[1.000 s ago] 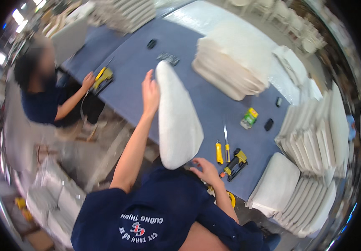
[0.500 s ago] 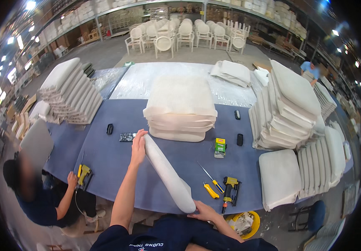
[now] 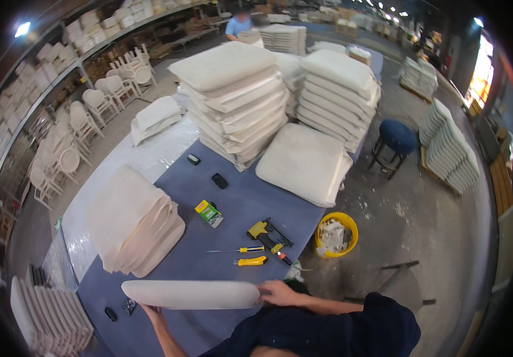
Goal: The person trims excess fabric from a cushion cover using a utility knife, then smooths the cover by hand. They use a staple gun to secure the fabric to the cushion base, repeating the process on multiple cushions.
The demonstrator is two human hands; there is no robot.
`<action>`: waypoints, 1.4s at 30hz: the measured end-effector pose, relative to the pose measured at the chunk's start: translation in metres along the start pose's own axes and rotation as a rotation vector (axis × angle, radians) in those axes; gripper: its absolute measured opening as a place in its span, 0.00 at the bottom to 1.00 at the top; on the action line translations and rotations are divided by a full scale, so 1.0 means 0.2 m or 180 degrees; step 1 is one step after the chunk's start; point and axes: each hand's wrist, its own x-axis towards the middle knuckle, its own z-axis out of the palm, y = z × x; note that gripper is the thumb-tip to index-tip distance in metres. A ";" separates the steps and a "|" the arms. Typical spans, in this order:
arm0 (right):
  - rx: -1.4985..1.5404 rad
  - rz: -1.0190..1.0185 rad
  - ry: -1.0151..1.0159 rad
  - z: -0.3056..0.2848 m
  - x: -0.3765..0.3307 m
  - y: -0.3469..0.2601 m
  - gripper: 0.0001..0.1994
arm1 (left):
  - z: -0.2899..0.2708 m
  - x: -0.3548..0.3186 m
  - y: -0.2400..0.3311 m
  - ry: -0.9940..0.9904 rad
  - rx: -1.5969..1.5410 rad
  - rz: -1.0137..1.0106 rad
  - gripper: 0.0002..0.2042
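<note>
Holding a pale cushion (image 3: pixel 191 295) at both ends.

Small box (image 3: pixel 209 213), green and yellow, on blue table (image 3: pixel 244 202). Has print on top, too small to read. Tiny red mark (image 3: pixel 201 207) on yellow end.

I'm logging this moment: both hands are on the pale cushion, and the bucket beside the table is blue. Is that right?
Not quite: the bucket beside the table is yellow, as the head view shows. The left hand and right hand are on the pale cushion.
</note>
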 end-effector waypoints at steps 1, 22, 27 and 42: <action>0.0090 -0.0102 0.0285 -0.07 0.00 -0.01 0.23 | -0.01 -0.05 0.03 -0.0146 0.0252 -0.0048 0.47; -0.1901 0.0429 0.2289 -3.23 1.34 0.49 0.34 | 3.11 -0.78 -0.32 -0.2599 0.0614 0.0141 0.33; -0.2877 0.1467 0.2398 -2.82 1.33 1.45 0.31 | 3.30 -0.75 -0.42 -0.2872 0.3314 0.1963 0.28; -0.0947 0.1710 -0.0340 -1.83 -0.10 1.56 0.24 | 2.86 -0.64 -0.66 -0.3992 0.4751 0.0505 0.29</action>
